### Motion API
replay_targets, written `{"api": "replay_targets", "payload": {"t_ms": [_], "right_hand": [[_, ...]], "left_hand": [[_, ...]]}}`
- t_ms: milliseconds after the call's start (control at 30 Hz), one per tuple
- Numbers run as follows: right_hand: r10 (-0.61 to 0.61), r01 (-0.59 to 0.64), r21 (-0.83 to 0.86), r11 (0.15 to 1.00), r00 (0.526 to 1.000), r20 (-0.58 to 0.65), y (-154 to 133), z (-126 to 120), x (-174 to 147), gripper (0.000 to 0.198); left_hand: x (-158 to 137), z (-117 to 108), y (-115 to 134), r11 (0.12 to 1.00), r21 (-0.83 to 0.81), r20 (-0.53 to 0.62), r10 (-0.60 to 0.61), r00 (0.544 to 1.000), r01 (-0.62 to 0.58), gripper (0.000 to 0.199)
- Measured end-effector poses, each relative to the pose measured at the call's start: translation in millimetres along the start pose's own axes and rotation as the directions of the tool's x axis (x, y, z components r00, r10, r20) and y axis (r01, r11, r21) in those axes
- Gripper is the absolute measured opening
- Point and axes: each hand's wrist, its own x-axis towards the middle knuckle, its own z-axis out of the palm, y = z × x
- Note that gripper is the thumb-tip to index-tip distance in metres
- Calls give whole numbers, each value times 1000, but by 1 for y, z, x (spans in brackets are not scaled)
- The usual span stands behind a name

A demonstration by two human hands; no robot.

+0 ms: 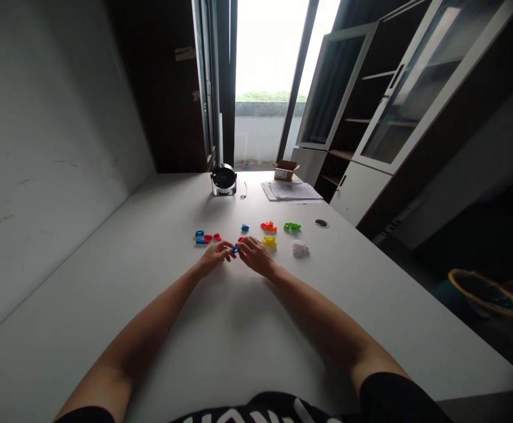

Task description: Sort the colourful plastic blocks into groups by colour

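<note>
Blue piece (235, 249) sits between the two hands, just above or on the table (150, 264); contact cannot be told. Left hand (215, 256): fingers drawn narrow, tips on the piece's left side. Right hand (255, 254): curled, thumb and fingertips gripping its right side; a red piece (240, 239) shows just beyond its fingers. Left: red and blue pieces (208, 238). Right: yellow pile (269, 241), clear pile (301, 248); farther, orange pile (268, 226) and green pile (292, 226).
</note>
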Motion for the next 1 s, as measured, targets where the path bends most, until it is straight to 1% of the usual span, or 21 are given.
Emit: {"api": "replay_targets", "payload": {"t_ms": [133, 233, 300, 400, 633, 767, 1000], "right_hand": [[18, -18, 3, 1000, 1000, -9, -1, 1, 0, 25], [41, -41, 21, 999, 999, -20, -1, 1, -1, 32], [55, -54, 28, 998, 998, -26, -1, 1, -1, 33], [64, -62, 38, 997, 997, -36, -1, 0, -1, 30], [61, -59, 53, 997, 997, -41, 2, 1, 0, 22], [48, -47, 54, 997, 998, -26, 4, 4, -1, 18], [58, -55, 65, 996, 998, -38, 5, 6, -2, 18]], "left_hand": [[0, 0, 1, 999, -38, -12, -11, 1000, 11, 36], [0, -1, 2, 999, -51, -57, -16, 998, 14, 36], [0, -2, 1, 999, -51, -92, -9, 996, 4, 35], [1, -3, -4, 998, -45, -118, 27, 993, -32, 32], [2, -4, -14, 996, 15, -105, 89, 990, -88, 30], [2, -3, -13, 995, 41, -102, 99, 990, -95, 30], [2, -3, -10, 994, 68, -111, 95, 989, -88, 31]]}}
